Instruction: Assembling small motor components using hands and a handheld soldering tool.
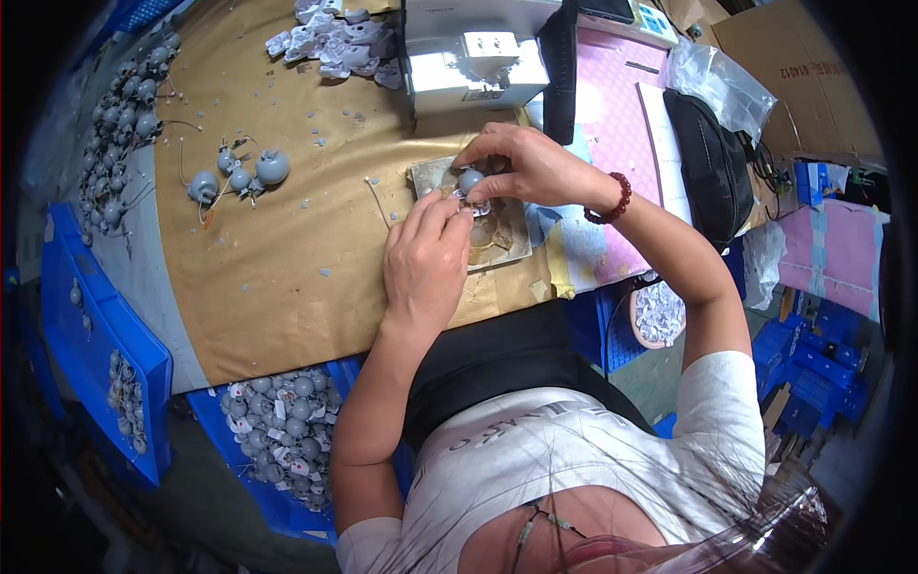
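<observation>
A small grey ball-shaped part (469,180) sits over a square metal plate (519,243) on the worktable. My right hand (535,167), with a beaded bracelet at its wrist, curls its thumb and fingers around this ball. My left hand (426,253) comes in from the near side. Its fingers lie close together, with the tips at a small white piece (480,208) just below the ball. Whatever those fingertips pinch is hidden. A brownish ring-shaped form shows on the plate beside them.
Several grey balls with wires (272,167) lie to the left, and more are heaped at the far left edge. White plastic parts (344,40) are piled behind. A bright metal box (473,72) stands beyond the plate. A blue bin of grey balls (282,430) is below the table edge.
</observation>
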Demonstrator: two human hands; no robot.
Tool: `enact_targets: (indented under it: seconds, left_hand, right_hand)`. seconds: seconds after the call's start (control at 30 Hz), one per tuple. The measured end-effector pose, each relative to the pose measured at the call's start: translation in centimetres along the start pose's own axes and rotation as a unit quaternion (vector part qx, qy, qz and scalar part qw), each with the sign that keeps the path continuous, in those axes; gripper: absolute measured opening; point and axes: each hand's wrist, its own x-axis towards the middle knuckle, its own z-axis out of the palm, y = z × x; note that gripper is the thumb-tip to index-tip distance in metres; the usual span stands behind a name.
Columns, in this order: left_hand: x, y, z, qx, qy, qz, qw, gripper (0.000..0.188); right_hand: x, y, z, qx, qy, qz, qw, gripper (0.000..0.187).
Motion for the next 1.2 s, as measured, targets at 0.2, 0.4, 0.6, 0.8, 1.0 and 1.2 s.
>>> enact_targets:
  seconds: [0.2, 0.4, 0.6, 0.8, 1.0, 1.2]
  left_hand:
    - [0.4, 0.4, -0.1, -0.01, -0.004, -0.004, 1.0, 0.017]
    - [0.6, 0.9, 0.1, 0.004, -0.01, -0.004, 1.0, 0.016]
    - [0.5, 0.9, 0.5, 0.026, -0.02, 0.002, 0.999, 0.017]
    - [0.5, 1.4, 0.6, 0.034, -0.035, -0.025, 0.999, 0.015]
    - [0.6, 1.7, 1.1, 0.052, -0.032, -0.034, 0.998, 0.013]
    - [0.7, 1.9, 1.4, 0.067, -0.033, -0.032, 0.997, 0.012]
  right_hand:
    - [1.4, 0.5, -1.0, -0.014, -0.063, 0.031, 0.997, 0.047]
    - [2.5, -0.7, -2.3, -0.074, -0.117, 0.053, 0.989, 0.051]
    - [2.5, -2.6, -3.0, -0.167, -0.158, 0.033, 0.973, 0.039]
    - [3.4, -1.6, -3.4, -0.158, -0.18, 0.032, 0.97, 0.048]
    - [1.1, 1.1, -2.1, -0.058, -0.077, 0.02, 0.995, 0.058]
    - [0.3, 2.2, -1.3, -0.027, -0.031, -0.012, 0.999, 0.052]
